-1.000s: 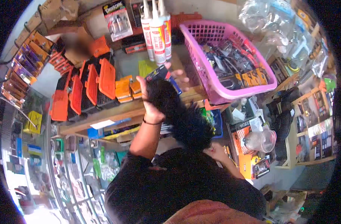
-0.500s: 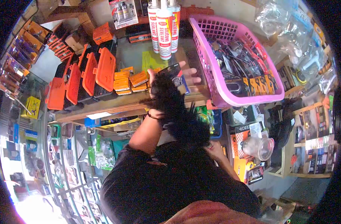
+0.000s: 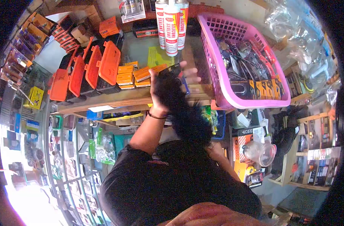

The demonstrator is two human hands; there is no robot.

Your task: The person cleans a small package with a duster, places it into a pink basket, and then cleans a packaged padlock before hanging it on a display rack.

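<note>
My left hand (image 3: 157, 96) is raised over the shelf's front edge, palm up. A dark packaged card (image 3: 174, 71) with a blue edge rests in it, between the thumb and the spread fingers. A black feathery duster (image 3: 187, 116) lies across the palm and covers much of the card. At the duster's lower end is my right hand (image 3: 216, 151), closed around it, with most of its fingers hidden. Just beyond the left hand are small orange boxes (image 3: 125, 75) and white silicone sealant tubes (image 3: 172, 32).
Orange-lidded cases (image 3: 108, 67) stand open on the shelf's left. To the right, a pink basket (image 3: 251, 104) holds packaged tools. A clear jar (image 3: 260, 152) sits lower right. Plastic-wrapped goods (image 3: 288, 22) hang at upper right.
The duster has shifted over the card and now hides more of it. My left hand keeps nearly the same place. The view has shifted slightly, moving the shelf goods rightward and up.
</note>
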